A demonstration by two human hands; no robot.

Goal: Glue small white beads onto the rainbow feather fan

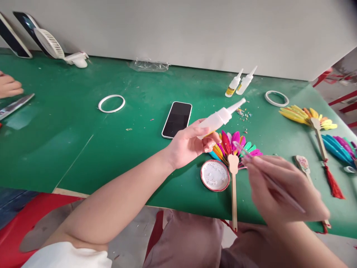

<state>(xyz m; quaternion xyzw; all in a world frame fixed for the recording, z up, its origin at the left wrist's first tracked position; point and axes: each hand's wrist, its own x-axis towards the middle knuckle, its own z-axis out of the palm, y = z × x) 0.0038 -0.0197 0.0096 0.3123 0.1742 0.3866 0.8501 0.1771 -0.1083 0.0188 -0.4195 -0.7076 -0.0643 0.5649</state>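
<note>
My left hand (192, 143) is wrapped round a white glue bottle (214, 122), its long nozzle tilted up to the right. In a pinch, my right hand (281, 186) holds a thin, clear, pen-like stick (281, 191), its tip over the feathers. Under both hands lies a multicoloured feather fan (227, 147), its wooden handle (234, 197) reaching the table's front edge. A small round dish (215, 175) with a red rim sits left of the handle and holds small white beads.
A phone (177, 120) lies beyond my left hand. Two glue bottles (238, 85) stand at the back, near tape rolls (276, 98). Other feather fans (316, 124) lie at right. On the far left are another person's hand (9, 85), scissors (16, 106) and a small electric fan (51, 42).
</note>
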